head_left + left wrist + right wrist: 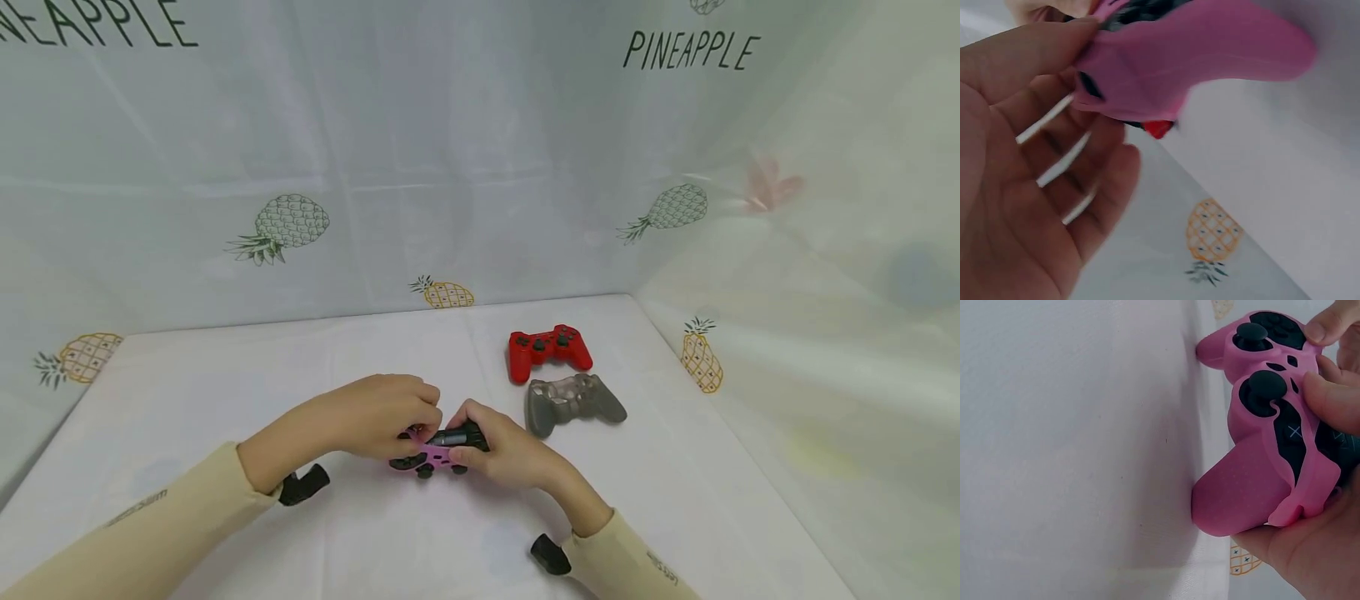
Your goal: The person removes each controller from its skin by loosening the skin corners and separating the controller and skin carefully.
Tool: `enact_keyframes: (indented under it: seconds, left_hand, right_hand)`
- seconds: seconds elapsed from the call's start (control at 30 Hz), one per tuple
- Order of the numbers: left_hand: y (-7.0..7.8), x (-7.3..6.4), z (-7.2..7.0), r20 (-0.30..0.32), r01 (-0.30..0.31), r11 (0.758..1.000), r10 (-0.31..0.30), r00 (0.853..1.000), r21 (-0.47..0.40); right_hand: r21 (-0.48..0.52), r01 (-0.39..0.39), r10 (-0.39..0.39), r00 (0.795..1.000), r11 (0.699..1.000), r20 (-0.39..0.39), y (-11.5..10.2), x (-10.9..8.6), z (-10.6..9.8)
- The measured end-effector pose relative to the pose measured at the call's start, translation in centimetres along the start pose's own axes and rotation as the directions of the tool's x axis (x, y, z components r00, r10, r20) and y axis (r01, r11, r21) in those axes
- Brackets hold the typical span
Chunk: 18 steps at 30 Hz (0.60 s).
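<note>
working the loose edge well calls for one steady hand and one gentle one. our right hand (506,450) grips the black controller (1342,447) and its pink sleeve (1238,490) together, thumb on the front near the middle; our left hand (390,414) pinches the sleeve at the controller's upper left. both pieces sit between our hands, over the white table (375,542), left of the grey controller (573,397) and the red controller (543,344); we cannot tell whether the grips touch the cloth. the sleeve surrounds both thumbsticks (1267,385), but black body shows bare at the upper right, where the rubber looks bunched. we judge it best to brace the body firmly, ease the edge with finger pads rather than nails, and stretch a little at a time, since thin strips between openings could tear.
</note>
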<state>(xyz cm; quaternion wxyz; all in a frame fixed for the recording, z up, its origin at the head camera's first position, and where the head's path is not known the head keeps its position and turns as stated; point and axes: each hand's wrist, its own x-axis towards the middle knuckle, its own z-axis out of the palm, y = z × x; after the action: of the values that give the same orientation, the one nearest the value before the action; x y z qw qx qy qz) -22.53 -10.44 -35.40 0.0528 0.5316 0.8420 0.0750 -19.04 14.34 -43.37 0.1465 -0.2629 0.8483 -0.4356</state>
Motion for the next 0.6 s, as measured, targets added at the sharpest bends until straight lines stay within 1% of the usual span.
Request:
enact_keyframes:
  seconds: [0.07,0.1,0.2,0.27,0.4,0.6]
  left_hand:
    - [0.3,0.5,-0.4,0.047,0.007,1.000,-0.008,0.999,0.015]
    - [0.3,0.7,-0.6,0.073,0.016,1.000,-0.016,0.997,0.008]
    - [0.3,1.3,-1.0,0.147,0.065,0.996,-0.056,0.988,-0.058]
    - [0.1,1.4,-1.1,0.183,0.110,0.987,-0.087,0.979,-0.119]
    - [-0.3,1.3,-1.0,0.198,0.163,0.963,-0.121,0.973,-0.213]
    - [-0.3,1.0,-0.9,0.195,0.199,0.946,-0.151,0.969,-0.255]
  right_hand:
    - [0.013,-0.006,0.006,1.000,1.000,0.005,0.0,0.0,0.0]
    - [0.016,-0.010,0.010,1.000,1.000,0.006,0.0,0.1,0.1]
    - [0.023,-0.012,0.011,1.000,1.000,0.006,0.1,0.0,0.2]
    - [0.023,-0.006,0.006,1.000,1.000,0.006,0.1,0.0,0.2]
    - [0.014,0.001,-0.001,1.000,1.000,0.003,0.0,0.0,0.1]
    - [0.018,-0.008,0.008,1.000,1.000,0.011,-0.1,0.1,0.0]
